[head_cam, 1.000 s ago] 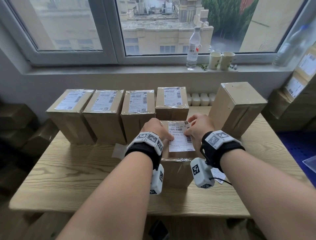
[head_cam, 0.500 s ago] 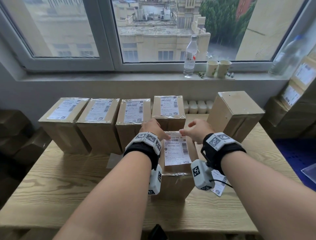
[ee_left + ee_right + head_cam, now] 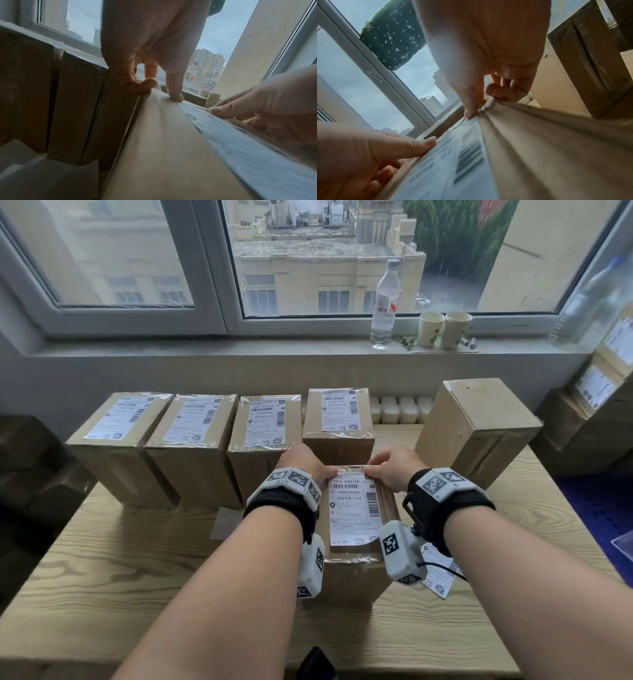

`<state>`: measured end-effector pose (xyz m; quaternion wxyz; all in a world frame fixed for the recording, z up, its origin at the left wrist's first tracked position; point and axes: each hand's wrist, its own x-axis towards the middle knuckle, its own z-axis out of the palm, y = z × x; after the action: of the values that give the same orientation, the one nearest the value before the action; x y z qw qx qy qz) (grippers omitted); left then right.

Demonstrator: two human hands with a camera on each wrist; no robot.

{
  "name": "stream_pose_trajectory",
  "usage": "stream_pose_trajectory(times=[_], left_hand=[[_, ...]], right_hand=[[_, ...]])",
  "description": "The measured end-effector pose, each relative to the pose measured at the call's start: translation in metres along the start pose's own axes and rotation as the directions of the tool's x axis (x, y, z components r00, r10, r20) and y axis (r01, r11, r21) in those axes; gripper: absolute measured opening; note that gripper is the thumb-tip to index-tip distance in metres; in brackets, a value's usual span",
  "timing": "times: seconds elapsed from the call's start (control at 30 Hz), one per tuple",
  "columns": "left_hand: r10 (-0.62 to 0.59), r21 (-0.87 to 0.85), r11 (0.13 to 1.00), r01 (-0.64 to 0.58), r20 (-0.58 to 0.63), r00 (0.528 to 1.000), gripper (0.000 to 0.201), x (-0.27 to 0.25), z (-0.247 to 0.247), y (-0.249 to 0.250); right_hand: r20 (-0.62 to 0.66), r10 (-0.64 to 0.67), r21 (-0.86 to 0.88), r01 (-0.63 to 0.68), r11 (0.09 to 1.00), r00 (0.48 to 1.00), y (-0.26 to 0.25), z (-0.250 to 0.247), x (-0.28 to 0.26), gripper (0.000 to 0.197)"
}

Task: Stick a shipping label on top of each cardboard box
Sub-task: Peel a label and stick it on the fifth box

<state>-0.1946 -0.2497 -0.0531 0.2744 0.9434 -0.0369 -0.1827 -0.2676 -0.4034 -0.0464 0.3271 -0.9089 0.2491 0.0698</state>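
A cardboard box (image 3: 349,580) stands on the table right in front of me, with a white shipping label (image 3: 354,508) lying flat on its top. My left hand (image 3: 308,465) has its thumb (image 3: 175,94) on the label's far left corner, and its fingers (image 3: 140,86) curl over the box's far left edge. On the far right corner lies the thumb (image 3: 471,108) of my right hand (image 3: 390,470), whose fingers (image 3: 501,92) curl round the box's far right corner. A bare box (image 3: 479,422) stands at the right.
Several labelled boxes (image 3: 195,422) stand in a row behind the near box. Loose labels (image 3: 438,573) lie under my right wrist, and a backing sheet (image 3: 224,522) lies left of the box. A bottle (image 3: 385,302) and two cups (image 3: 445,328) stand on the sill. More boxes (image 3: 599,392) are stacked at the right.
A second ago both hands held the label tilted over the box. It now lies flat on the top, and both hands have shifted to its far corners.
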Motion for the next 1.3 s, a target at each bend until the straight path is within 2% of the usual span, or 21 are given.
stream_pose_trajectory(times=[0.17,0.37,0.43,0.57,0.73,0.83,0.93,1.1,1.23,1.3], left_hand=[[0.010,0.061,0.998,-0.010,0.012,1.000,0.056,-0.004,0.002,0.005],[0.035,0.102,0.994,-0.031,-0.038,0.999,0.043,-0.005,-0.001,0.001],[0.039,0.085,0.996,-0.035,-0.039,0.998,0.042,-0.009,-0.006,-0.001],[0.027,0.046,0.999,-0.026,-0.025,0.999,0.056,-0.024,-0.015,-0.005],[0.015,0.060,0.998,-0.017,0.024,1.000,0.054,-0.045,-0.016,-0.010],[0.001,0.058,0.998,-0.003,0.035,0.999,0.067,-0.057,-0.008,-0.016],[-0.004,0.020,1.000,0.003,0.043,0.999,0.067,-0.070,-0.004,-0.024],[0.013,-0.046,0.999,-0.006,0.143,0.990,0.074,-0.085,-0.003,-0.025],[0.081,-0.023,0.997,-0.077,0.241,0.967,0.088,-0.098,-0.001,-0.020],[0.121,-0.015,0.992,-0.121,0.251,0.960,0.107,-0.096,0.005,-0.022]], right_hand=[[-0.003,0.005,-0.039,-0.005,0.999,1.000,-0.001,0.003,-0.002,0.023],[-0.033,0.017,-0.064,-0.019,0.998,0.999,-0.003,-0.001,-0.006,0.024],[-0.038,0.028,-0.072,-0.031,0.997,0.999,-0.004,-0.005,-0.011,0.032],[-0.045,0.033,-0.072,-0.037,0.997,0.998,-0.004,-0.011,-0.026,0.049],[-0.018,0.043,-0.096,-0.044,0.994,0.999,-0.006,-0.012,-0.050,0.045],[-0.014,0.057,-0.141,-0.059,0.988,0.998,-0.002,-0.006,-0.063,0.037],[0.042,0.101,-0.111,-0.096,0.989,0.994,0.005,0.002,-0.073,0.029],[0.113,0.135,-0.024,-0.133,0.991,0.984,0.013,0.006,-0.087,0.036],[0.171,0.107,-0.030,-0.103,0.994,0.980,0.015,0.006,-0.096,0.043],[0.213,0.084,-0.012,-0.083,0.996,0.973,0.016,0.006,-0.101,0.050]])
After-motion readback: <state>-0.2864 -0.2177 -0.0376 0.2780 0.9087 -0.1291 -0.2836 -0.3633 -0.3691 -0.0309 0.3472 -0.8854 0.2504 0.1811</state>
